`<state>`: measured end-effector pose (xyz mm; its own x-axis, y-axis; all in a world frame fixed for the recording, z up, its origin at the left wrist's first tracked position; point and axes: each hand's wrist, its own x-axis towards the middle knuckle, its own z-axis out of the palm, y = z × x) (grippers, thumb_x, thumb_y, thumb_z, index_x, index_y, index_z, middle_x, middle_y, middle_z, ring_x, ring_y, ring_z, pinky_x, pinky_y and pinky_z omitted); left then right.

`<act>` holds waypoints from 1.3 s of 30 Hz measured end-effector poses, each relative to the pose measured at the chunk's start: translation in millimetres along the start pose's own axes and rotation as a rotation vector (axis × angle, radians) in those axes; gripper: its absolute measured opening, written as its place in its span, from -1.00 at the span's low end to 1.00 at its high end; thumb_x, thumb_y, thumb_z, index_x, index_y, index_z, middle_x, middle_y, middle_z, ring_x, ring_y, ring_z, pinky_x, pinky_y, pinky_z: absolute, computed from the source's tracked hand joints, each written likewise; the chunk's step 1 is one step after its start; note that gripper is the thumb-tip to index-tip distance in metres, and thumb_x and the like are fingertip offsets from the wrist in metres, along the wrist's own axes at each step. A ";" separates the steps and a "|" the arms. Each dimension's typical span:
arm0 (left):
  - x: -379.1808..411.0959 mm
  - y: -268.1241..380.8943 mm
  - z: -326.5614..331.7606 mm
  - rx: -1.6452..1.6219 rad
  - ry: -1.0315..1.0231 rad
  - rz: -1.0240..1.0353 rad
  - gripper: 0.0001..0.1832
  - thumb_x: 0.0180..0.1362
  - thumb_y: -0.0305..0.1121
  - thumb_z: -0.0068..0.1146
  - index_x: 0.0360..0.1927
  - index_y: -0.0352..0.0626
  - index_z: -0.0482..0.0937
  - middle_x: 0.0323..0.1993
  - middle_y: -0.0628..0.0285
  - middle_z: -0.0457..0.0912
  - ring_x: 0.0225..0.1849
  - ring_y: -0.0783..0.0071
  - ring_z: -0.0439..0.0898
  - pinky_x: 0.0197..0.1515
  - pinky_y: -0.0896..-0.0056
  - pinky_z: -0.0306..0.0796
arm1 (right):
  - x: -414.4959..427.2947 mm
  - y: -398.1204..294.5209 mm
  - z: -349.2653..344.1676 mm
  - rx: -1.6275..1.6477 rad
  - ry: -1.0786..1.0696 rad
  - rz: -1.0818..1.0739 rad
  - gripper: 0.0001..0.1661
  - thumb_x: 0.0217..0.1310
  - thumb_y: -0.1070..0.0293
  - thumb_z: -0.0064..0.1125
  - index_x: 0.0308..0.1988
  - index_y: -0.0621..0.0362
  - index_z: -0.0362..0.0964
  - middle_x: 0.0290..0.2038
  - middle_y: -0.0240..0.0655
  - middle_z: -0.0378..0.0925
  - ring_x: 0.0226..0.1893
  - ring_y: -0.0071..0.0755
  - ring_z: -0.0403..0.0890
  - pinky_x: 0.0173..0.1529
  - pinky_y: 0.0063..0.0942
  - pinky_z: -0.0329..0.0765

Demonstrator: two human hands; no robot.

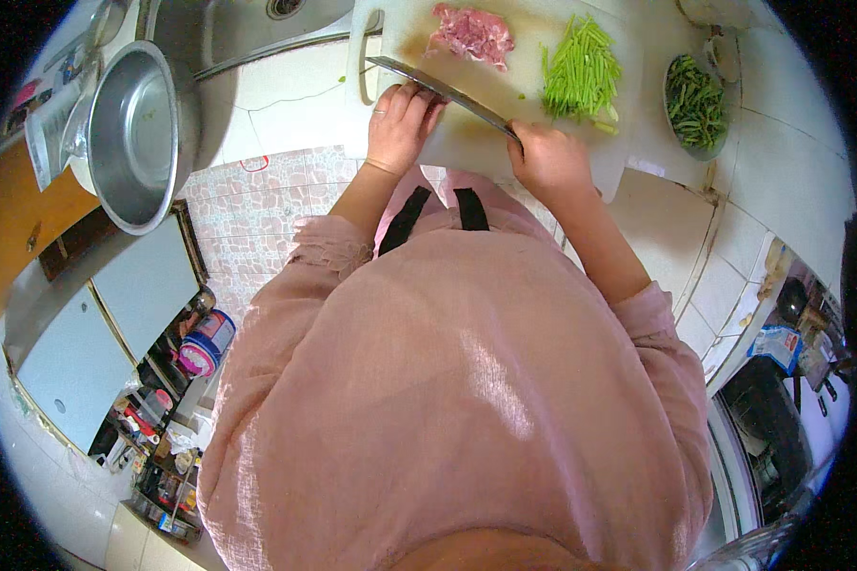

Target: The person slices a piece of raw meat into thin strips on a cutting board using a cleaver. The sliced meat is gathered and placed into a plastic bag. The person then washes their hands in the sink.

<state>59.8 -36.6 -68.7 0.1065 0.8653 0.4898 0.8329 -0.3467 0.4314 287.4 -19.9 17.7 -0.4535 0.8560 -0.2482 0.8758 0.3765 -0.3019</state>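
Observation:
My right hand grips the handle of a kitchen knife, whose blade reaches left over the white cutting board. My left hand rests on the board close behind the blade, its fingers bent; what lies under its fingertips is hidden by the hand and blade. Beyond the knife lies a piece of raw pink meat. A pile of cut green stalks sits to its right on the board.
A metal basin stands at the left, near the steel sink. Right of the board is a bowl of dark green cut vegetables by the tiled wall. Low shelves with jars and packets stand at the lower left.

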 end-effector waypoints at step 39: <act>-2.1 -3.9 -0.6 0.055 -0.071 -0.091 -0.56 -0.06 -0.39 0.31 -0.05 -0.08 0.51 -0.04 0.15 0.46 -0.04 0.04 0.42 0.01 0.12 0.36 | -3.5 -11.1 -16.6 0.115 -0.017 -0.005 -0.81 0.12 0.25 0.05 -0.36 0.13 0.48 -0.48 -0.12 0.55 -0.44 0.06 0.59 -0.34 -0.06 0.52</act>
<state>56.0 -37.3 -71.1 0.0658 0.9164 0.3948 0.8694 -0.2468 0.4281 282.0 -21.1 37.2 -0.4617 0.8476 -0.2615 0.8490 0.3369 -0.4070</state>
